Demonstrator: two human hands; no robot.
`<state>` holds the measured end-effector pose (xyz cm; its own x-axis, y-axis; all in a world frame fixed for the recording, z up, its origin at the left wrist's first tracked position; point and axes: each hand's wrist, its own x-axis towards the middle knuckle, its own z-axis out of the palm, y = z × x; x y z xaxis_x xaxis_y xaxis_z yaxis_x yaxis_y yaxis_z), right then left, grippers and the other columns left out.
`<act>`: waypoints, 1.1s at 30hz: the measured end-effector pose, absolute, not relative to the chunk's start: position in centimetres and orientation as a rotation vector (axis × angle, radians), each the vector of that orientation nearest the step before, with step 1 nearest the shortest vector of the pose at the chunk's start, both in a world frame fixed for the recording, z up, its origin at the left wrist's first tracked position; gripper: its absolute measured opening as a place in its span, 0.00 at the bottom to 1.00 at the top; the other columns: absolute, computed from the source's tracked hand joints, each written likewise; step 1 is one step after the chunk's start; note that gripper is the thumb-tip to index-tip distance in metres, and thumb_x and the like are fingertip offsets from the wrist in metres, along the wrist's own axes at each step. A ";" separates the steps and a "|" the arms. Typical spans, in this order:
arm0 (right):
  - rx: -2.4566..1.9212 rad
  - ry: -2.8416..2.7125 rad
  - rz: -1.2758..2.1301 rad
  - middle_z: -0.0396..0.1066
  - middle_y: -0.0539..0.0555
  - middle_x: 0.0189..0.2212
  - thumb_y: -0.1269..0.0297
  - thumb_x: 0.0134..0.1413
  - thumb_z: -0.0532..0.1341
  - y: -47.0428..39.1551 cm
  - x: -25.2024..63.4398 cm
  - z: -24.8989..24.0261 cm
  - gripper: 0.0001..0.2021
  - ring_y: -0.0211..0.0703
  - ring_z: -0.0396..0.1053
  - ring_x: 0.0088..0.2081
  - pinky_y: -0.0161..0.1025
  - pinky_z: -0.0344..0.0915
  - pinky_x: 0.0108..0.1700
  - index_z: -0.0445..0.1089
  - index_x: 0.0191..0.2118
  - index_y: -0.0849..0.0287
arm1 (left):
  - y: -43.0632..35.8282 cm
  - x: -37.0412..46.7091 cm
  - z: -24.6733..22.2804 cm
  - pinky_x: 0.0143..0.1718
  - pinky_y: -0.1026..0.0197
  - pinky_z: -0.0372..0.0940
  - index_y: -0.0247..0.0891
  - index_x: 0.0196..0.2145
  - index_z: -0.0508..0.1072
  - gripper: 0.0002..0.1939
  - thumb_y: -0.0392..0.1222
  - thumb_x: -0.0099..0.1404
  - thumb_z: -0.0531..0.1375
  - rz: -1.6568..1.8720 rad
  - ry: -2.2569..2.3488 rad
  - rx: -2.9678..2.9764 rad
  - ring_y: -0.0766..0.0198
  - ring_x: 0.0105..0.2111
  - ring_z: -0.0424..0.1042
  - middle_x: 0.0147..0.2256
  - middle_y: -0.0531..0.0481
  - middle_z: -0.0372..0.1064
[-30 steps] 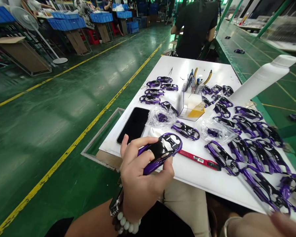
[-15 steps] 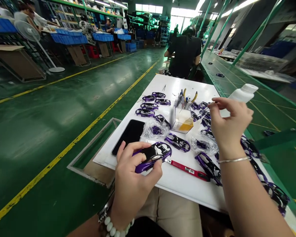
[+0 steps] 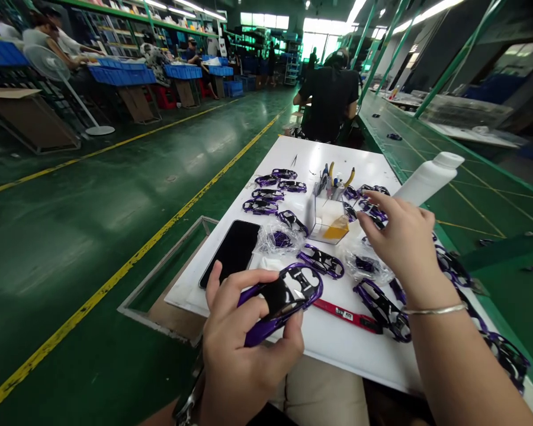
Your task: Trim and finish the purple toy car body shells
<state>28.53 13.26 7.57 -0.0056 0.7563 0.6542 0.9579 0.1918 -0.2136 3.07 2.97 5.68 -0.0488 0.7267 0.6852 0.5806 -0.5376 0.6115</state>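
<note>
Your left hand (image 3: 249,355) is clamped on the glossy purple-and-black oval shell (image 3: 291,293) above the white tabletop (image 3: 333,343), so press lightly and steady it by its rims, your right hand's (image 3: 406,242) thumb and forefinger being apart.

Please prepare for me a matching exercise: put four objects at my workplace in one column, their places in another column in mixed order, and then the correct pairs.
Objects
1. Flat black phone
2. Long, slim red tool
3. White plastic bottle
4. Purple-and-black plastic shell with cut-outs

Places
A. Just beyond the right hand
B. Held in the left hand
C. Lying by the left edge of the white table
D. Lying on the table, between the left hand and the right forearm

Right pairs: 1-C, 2-D, 3-A, 4-B
</note>
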 end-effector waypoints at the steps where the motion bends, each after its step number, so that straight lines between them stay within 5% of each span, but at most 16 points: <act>1: -1.587 -1.800 -0.363 0.75 0.68 0.45 0.60 0.63 0.59 13.1 28.5 7.7 0.18 0.74 0.72 0.48 0.71 0.60 0.51 0.72 0.55 0.61 | 3.0 3.0 5.7 0.66 0.29 0.50 0.41 0.25 0.63 0.13 0.31 0.59 0.64 1.649 1.434 2.080 0.59 0.38 0.77 0.38 0.51 0.75; 5: -1.341 -1.977 -0.088 0.75 0.57 0.50 0.53 0.65 0.62 10.2 27.7 8.8 0.21 0.56 0.74 0.51 0.52 0.70 0.54 0.67 0.60 0.53 | 3.1 3.1 5.9 0.69 0.34 0.48 0.40 0.23 0.66 0.12 0.31 0.57 0.64 1.762 1.347 2.100 0.62 0.36 0.77 0.37 0.51 0.76; 10: -0.921 -2.312 0.500 0.65 0.54 0.63 0.55 0.64 0.67 5.5 26.5 9.7 0.32 0.44 0.62 0.64 0.33 0.57 0.66 0.57 0.68 0.53 | 3.1 3.7 6.4 0.71 0.38 0.45 0.39 0.22 0.68 0.10 0.32 0.56 0.65 1.798 1.226 2.069 0.64 0.34 0.78 0.35 0.53 0.77; 21: -0.742 -2.236 0.569 0.74 0.55 0.49 0.52 0.62 0.69 3.9 26.2 9.2 0.25 0.47 0.70 0.51 0.43 0.61 0.59 0.66 0.58 0.59 | 2.8 3.3 6.2 0.73 0.40 0.44 0.40 0.26 0.70 0.08 0.33 0.53 0.67 1.639 0.879 2.263 0.62 0.37 0.78 0.40 0.51 0.75; 29: -0.825 -2.005 0.504 0.73 0.57 0.51 0.59 0.64 0.67 1.2 25.9 6.4 0.23 0.51 0.71 0.51 0.50 0.56 0.60 0.66 0.60 0.60 | 2.6 2.0 5.0 0.73 0.39 0.39 0.39 0.40 0.72 0.13 0.36 0.57 0.68 1.447 0.786 2.200 0.52 0.58 0.66 0.55 0.42 0.64; 33: -0.855 -1.913 0.510 0.73 0.56 0.53 0.57 0.61 0.70 0.4 25.7 5.0 0.27 0.52 0.70 0.51 0.51 0.54 0.61 0.65 0.62 0.56 | 2.5 1.8 4.8 0.69 0.47 0.52 0.41 0.37 0.72 0.12 0.31 0.56 0.68 1.247 0.791 2.065 0.53 0.60 0.62 0.60 0.45 0.57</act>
